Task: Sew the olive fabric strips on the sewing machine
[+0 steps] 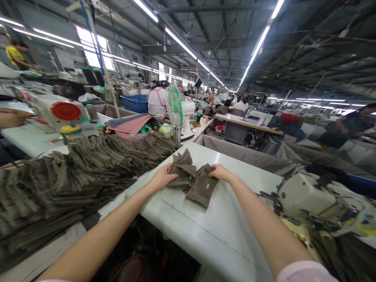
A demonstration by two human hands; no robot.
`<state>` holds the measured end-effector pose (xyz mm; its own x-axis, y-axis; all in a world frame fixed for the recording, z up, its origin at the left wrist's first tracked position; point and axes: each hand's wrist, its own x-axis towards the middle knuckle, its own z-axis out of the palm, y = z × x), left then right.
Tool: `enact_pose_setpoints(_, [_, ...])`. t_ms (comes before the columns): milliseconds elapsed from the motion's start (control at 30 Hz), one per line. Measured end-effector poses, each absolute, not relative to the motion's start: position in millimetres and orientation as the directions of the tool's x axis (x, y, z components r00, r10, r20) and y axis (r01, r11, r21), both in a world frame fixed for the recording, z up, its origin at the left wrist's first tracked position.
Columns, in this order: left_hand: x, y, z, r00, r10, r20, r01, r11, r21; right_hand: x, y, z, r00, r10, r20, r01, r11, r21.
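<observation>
On the white work table (235,219) lie folded pieces of olive-brown fabric. My left hand (164,176) grips the edge of the left fabric piece (182,172), its thumb on top and its fingers curled behind. The top of this piece stands up in loose folds. My right hand (219,172) pinches the upper right corner of the right fabric piece (202,188), which has a small pale label on it. The two pieces touch or overlap in the middle; whether they are joined I cannot tell.
A long heap of matching fabric pieces (58,184) runs along the left. At the right edge stands a sewing machine (317,196); another sewing machine (49,105) is at the left. A green-rimmed fan (175,105) and a metal cup (176,134) stand beyond the table. Co-workers sit further back.
</observation>
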<state>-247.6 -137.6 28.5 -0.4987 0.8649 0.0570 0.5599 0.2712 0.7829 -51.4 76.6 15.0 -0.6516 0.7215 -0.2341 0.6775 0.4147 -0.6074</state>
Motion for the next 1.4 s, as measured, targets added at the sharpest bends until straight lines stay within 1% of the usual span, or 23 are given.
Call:
enact_pose_setpoints(100, [-239,-149,20,-0.437,0.894,0.097,0.517,0.162,0.841,-43,77,16,-0.674,0.705,-0.218,0.652,0.431,-0.624])
enact_pose_setpoints(200, [-234,-162,11,-0.399,0.901,0.169,0.523,0.073,0.849,-34,78,16,-0.689,0.703,-0.177,0.625,0.453,-0.636])
enact_pose_setpoints(300, [-231,-171,6,-0.403,0.897,0.181,0.536,0.071,0.841,-26,79,17,-0.702,0.699,-0.139,0.602,0.477,-0.641])
enact_pose_setpoints(367, [-229,-175,8,-0.408,0.895,0.181,0.573,0.097,0.814,-21,79,18,-0.711,0.694,-0.118,0.586,0.491,-0.644])
enact_pose_setpoints(467, [-228,-176,17,-0.445,0.887,0.127,0.663,0.23,0.712,-16,78,20,-0.724,0.683,-0.095,0.565,0.508,-0.65])
enact_pose_setpoints(567, [-226,-176,29,-0.5,0.866,-0.002,0.694,0.401,0.598,-13,76,21,-0.734,0.674,-0.079,0.55,0.523,-0.651])
enact_pose_setpoints(633, [-221,-176,36,-0.568,0.822,-0.048,0.71,0.519,0.477,-12,74,21,-0.736,0.673,-0.071,0.548,0.532,-0.646])
enact_pose_setpoints(667, [-218,-177,39,-0.602,0.799,-0.02,0.727,0.558,0.4,-12,73,22,-0.737,0.672,-0.069,0.549,0.535,-0.642])
enact_pose_setpoints(733, [-211,-177,42,-0.585,0.8,0.129,0.799,0.542,0.261,-11,71,24,-0.737,0.672,-0.068,0.552,0.542,-0.634])
enact_pose_setpoints(800, [-206,-176,42,-0.448,0.853,0.269,0.894,0.416,0.167,-11,68,27,-0.737,0.673,-0.069,0.555,0.544,-0.629])
enact_pose_setpoints(833, [-205,-174,42,-0.377,0.877,0.299,0.926,0.35,0.142,-10,67,28,-0.736,0.674,-0.07,0.557,0.543,-0.629])
enact_pose_setpoints(867, [-205,-172,40,-0.334,0.892,0.306,0.942,0.304,0.144,-10,65,30,-0.735,0.674,-0.07,0.557,0.541,-0.63])
enact_pose_setpoints(933, [-210,-164,38,-0.338,0.898,0.283,0.935,0.287,0.208,-10,61,36,-0.734,0.675,-0.072,0.554,0.534,-0.638])
enact_pose_setpoints(1033, [-223,-151,35,-0.421,0.872,0.25,0.882,0.33,0.335,-8,51,49,-0.738,0.67,-0.08,0.54,0.516,-0.665])
enact_pose_setpoints(1133, [-235,-143,37,-0.511,0.808,0.294,0.835,0.385,0.393,-5,39,72,-0.771,0.625,-0.122,0.513,0.495,-0.701])
enact_pose_setpoints(1167, [-236,-143,40,-0.546,0.772,0.325,0.812,0.392,0.433,-3,34,82,-0.79,0.596,-0.145,0.501,0.491,-0.713])
enact_pose_setpoints(1200, [-235,-145,43,-0.579,0.739,0.343,0.777,0.375,0.506,-2,29,92,-0.811,0.56,-0.168,0.488,0.488,-0.724])
enact_pose_setpoints(1233, [-231,-148,47,-0.605,0.725,0.329,0.72,0.322,0.615,-1,24,102,-0.831,0.523,-0.188,0.473,0.486,-0.735])
enact_pose_setpoints(1267, [-225,-154,50,-0.608,0.745,0.275,0.624,0.234,0.745,-2,20,112,-0.848,0.491,-0.202,0.458,0.485,-0.745])
enact_pose_setpoints(1300, [-216,-161,54,-0.572,0.796,0.195,0.479,0.132,0.868,-3,17,121,-0.859,0.468,-0.206,0.444,0.484,-0.754])
enact_pose_setpoints(1333, [-207,-169,56,-0.49,0.864,0.116,0.305,0.045,0.951,-7,14,128,-0.866,0.457,-0.204,0.434,0.482,-0.761])
enact_pose_setpoints(1367, [-197,-177,58,-0.374,0.925,0.06,0.152,-0.003,0.988,-12,12,134,-0.867,0.459,-0.195,0.427,0.483,-0.764])
enact_pose_setpoints(1400, [-188,-185,59,-0.275,0.961,0.039,0.057,-0.024,0.998,-19,11,137,-0.864,0.47,-0.182,0.425,0.486,-0.764])
